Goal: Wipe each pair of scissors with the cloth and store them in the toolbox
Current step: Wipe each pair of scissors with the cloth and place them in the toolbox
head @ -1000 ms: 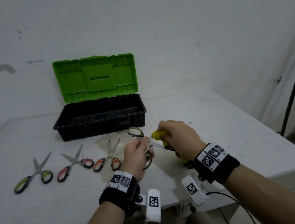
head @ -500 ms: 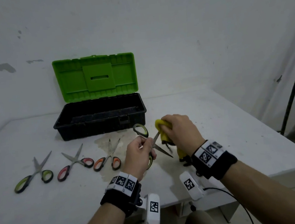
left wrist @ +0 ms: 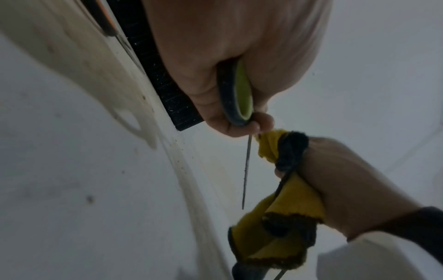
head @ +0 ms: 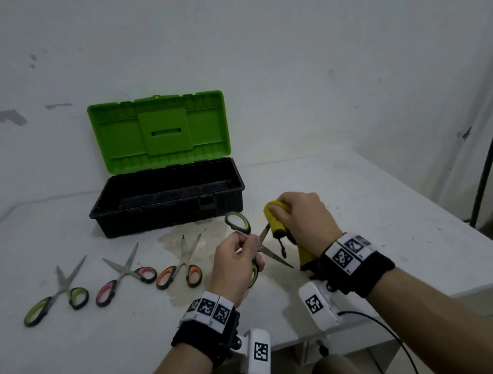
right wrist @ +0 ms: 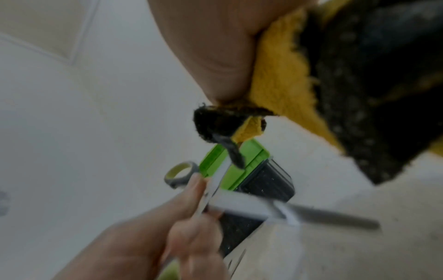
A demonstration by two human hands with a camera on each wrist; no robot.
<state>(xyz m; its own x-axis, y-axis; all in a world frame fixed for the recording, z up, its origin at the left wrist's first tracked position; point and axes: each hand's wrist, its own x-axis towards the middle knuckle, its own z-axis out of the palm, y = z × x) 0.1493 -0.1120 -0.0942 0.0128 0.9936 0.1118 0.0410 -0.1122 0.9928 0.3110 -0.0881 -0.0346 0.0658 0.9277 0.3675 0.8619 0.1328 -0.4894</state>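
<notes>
Above the worktop (head: 369, 234), in front of the empty toolbox (head: 167, 209), the left hand (head: 236, 265) grips spread-open scissors (head: 253, 242); the right hand (head: 302, 220) clutches the yellow cloth (head: 277, 217) beside one blade; exposed points could nick fingers.

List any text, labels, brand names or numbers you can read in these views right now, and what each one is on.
No readable words, brands or numbers in any view.
Wrist bands: black-and-white square marker patterns with tiny print beneath, too small to read.
White wrist camera housings: one square marker pattern each, no lettering.
Toolbox, held scissors, cloth: no print visible.
</notes>
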